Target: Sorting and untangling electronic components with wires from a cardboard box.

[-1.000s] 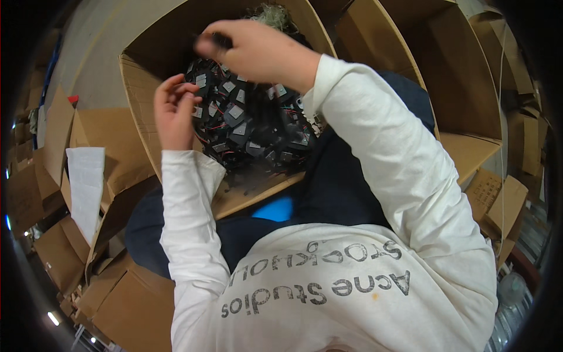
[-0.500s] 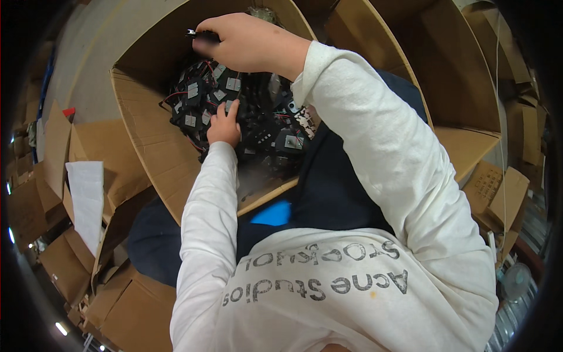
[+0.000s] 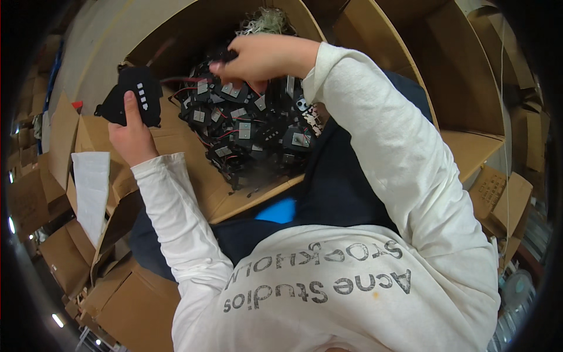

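In my left hand (image 3: 134, 136), the thumb lies across a flat black plastic part (image 3: 130, 80) with a row of small white rectangles. It is raised at the left rim of an open cardboard box (image 3: 179, 149). A blurred reddish wire runs from the part toward my right hand (image 3: 261, 58). That hand is closed above the box around a small dark object (image 3: 227, 56), mostly hidden by the fingers, whose kind I cannot make out. Below it lies a heap of black plastic parts (image 3: 240, 114) with silvery metal plates and red and black wires.
Pale shredded packing (image 3: 267, 22) sits at the box's far end. Another open cardboard box (image 3: 454, 76) stands to the right. On the left are a white foam sheet (image 3: 91, 188) and several cardboard pieces (image 3: 132, 305). My dark-clad legs border the box.
My left hand has moved left off the heap and now holds up a black plastic part. My right hand has shifted right and slightly down, still closed on the small dark object.
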